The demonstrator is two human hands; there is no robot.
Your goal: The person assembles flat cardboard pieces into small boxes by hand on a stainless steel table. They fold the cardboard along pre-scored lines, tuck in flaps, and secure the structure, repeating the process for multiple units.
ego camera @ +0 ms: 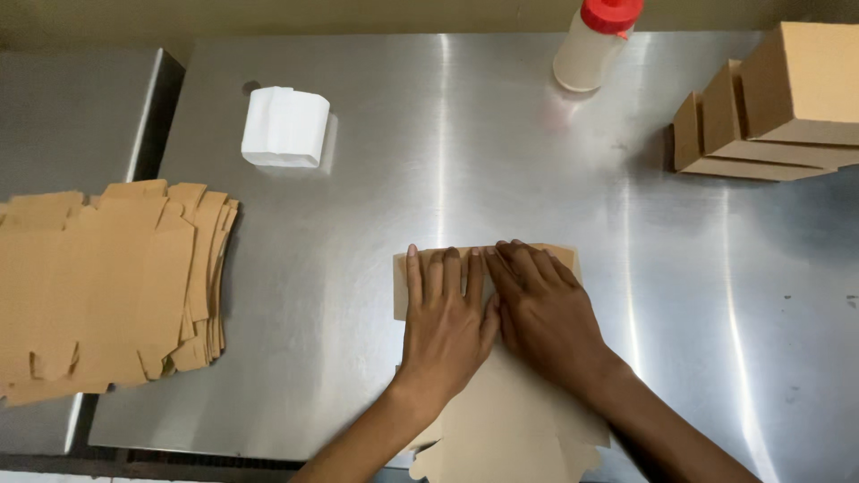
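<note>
A flat brown cardboard box blank (514, 420) lies on the steel table (429, 161) near its front edge. Its far flap is folded over toward me. My left hand (445, 322) presses flat on that fold, fingers spread and pointing away. My right hand (546, 313) lies flat beside it, touching it, fingers angled to the upper left over the same fold. Neither hand grips anything; both palms push down on the cardboard.
A stack of flat cardboard blanks (98, 286) sits at the left. A white folded block (284, 128) stands at the back left. A glue bottle with a red cap (595, 40) is at the back. Folded boxes (769, 103) are piled at the right.
</note>
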